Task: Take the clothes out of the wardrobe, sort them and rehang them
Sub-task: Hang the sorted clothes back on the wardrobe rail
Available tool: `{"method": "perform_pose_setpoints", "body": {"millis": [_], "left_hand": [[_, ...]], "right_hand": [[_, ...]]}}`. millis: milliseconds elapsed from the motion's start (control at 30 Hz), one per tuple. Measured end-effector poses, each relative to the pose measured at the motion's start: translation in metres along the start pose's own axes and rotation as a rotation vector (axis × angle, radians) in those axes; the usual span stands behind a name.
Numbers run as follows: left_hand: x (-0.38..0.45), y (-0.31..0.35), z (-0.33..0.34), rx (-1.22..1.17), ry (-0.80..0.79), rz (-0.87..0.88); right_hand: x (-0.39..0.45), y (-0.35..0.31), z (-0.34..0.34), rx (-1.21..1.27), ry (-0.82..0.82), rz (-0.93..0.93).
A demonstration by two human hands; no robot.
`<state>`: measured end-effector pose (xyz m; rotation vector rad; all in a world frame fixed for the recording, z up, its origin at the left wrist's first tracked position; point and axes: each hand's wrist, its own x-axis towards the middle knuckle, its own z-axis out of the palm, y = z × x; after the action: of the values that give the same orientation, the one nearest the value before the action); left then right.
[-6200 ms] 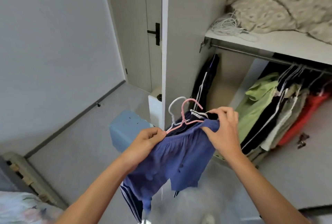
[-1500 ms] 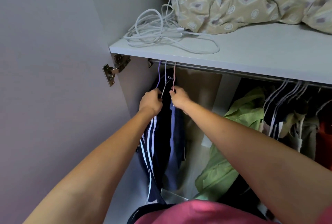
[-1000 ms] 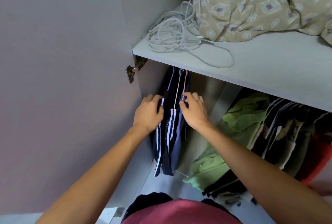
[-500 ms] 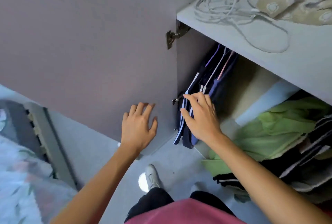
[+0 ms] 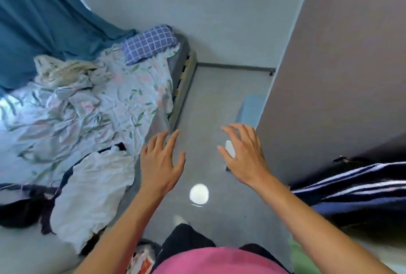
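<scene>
Both arms are stretched forward and down, bare to the elbow, wrists nearly straight. Left hand (image 5: 161, 165) hangs palm down, fingers (image 5: 163, 142) spread and lightly bent, thumb out to the side, gripping nothing. Right hand (image 5: 243, 155) is palm down too, well apart from the left, its fingers (image 5: 236, 129) splayed and gently curved, thumb angled inward, nothing held. A pink top shows at the chest below.

Open floor (image 5: 219, 98) strip between bed (image 5: 182, 84) at left and wardrobe door (image 5: 340, 76) at right; passage unobstructed.
</scene>
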<state>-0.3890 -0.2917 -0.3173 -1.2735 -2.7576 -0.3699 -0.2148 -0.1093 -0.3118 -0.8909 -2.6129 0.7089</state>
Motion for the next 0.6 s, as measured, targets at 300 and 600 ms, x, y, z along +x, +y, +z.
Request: {"method": "perform_pose_setpoints", "body": {"millis": [300,600], "left_hand": [[-0.036,-0.176,-0.012,-0.040,0.020,-0.382],[-0.063,-0.320,-0.038,-0.027,0.080,-0.649]], "right_hand": [[0.078,-0.153,0.112,0.028,-0.192,-0.259],[0.129,-0.289,0.214,0.052,-0.385,-0.482]]}}
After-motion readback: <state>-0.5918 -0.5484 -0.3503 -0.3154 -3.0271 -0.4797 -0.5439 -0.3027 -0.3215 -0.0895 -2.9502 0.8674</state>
